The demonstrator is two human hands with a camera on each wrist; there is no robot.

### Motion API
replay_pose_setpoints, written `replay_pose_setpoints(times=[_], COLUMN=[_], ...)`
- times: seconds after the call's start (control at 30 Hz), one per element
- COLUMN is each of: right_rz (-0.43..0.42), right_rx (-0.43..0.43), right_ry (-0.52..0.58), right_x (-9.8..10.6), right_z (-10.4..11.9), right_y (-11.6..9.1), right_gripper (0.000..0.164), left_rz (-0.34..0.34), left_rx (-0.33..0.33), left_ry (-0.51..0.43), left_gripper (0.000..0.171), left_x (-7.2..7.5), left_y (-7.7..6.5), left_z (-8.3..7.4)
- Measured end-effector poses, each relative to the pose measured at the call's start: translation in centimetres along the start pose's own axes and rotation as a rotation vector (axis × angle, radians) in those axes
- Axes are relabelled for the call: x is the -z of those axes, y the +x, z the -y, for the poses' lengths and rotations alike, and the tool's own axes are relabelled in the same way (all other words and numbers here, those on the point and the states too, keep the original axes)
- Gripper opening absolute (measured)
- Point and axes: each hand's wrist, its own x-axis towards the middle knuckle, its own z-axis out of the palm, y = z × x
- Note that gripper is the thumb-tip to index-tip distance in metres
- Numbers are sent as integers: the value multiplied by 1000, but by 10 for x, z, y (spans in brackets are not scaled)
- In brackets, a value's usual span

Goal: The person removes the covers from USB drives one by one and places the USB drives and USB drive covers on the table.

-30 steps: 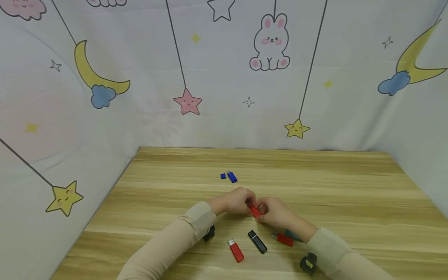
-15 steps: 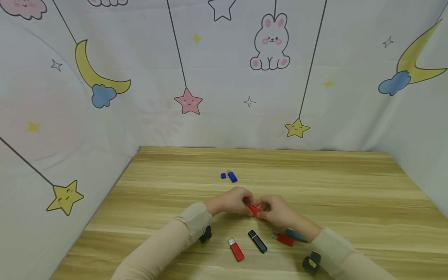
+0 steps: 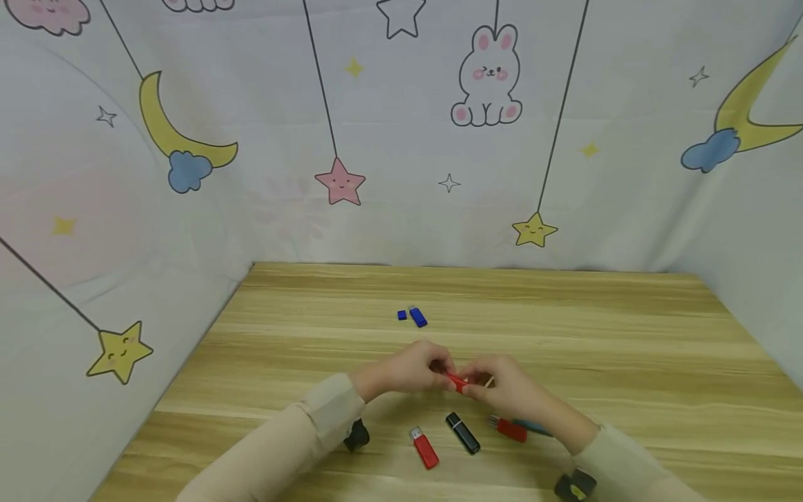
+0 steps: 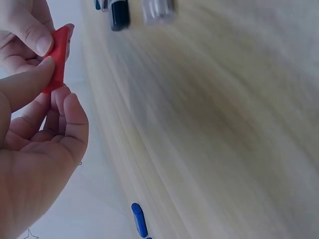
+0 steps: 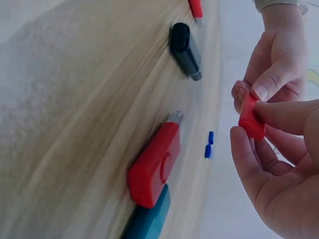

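Both hands meet over the middle of the table on one small red USB stick [image 3: 458,382], its metal plug not showing. My left hand [image 3: 417,367] pinches one end between thumb and fingers. The right hand [image 3: 507,385] pinches the other end, thumb lying flat along it. In the right wrist view the red stick [image 5: 252,118] shows a seam near its end, and much of it is covered by fingertips. Below the hands lie a black USB stick [image 3: 463,432] and a red USB stick [image 3: 425,450] with its metal plug bare.
Another red USB stick [image 3: 509,429] lies beside a teal stick [image 3: 533,427], partly under the right forearm. Farther back are a blue USB stick [image 3: 418,317] and its small blue cap [image 3: 402,315]. A printed curtain [image 3: 401,139] hangs behind the wooden table [image 3: 602,314].
Both wrists have turned and the forearms have spread slightly apart and lower. The hands keep their pinch on the red USB stick. The other sticks stay where they lay.
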Motion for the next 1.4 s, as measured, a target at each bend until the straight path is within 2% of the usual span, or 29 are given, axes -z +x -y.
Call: replay_pose_setpoints(times=[0.33,0.53,0.67,1.03,1.4], right_rz=[-59,-56,-37,-43,-53], right_rx=[80,164,190,287,324], right_ry=[-9,-22,-13,17,12], right_x=[-3,-5,-5,-9,-10], right_z=[10,12,14,12,12], right_y=[-11,-17,-20,-24,-27], right_gripper=[9,8,9,10,10], left_rz=[-19,-10,3,15,17], left_rx=[-56,-92,-97,-104,-98], left_ry=[-104,-123,-151,-200,-220], left_gripper=[4,3,3,4,3], left_x=[-7,-11,-12,-13,-14], left_y=[-17,-23,-27,-31,-31], left_z=[-9,-9,-10,-11,-11])
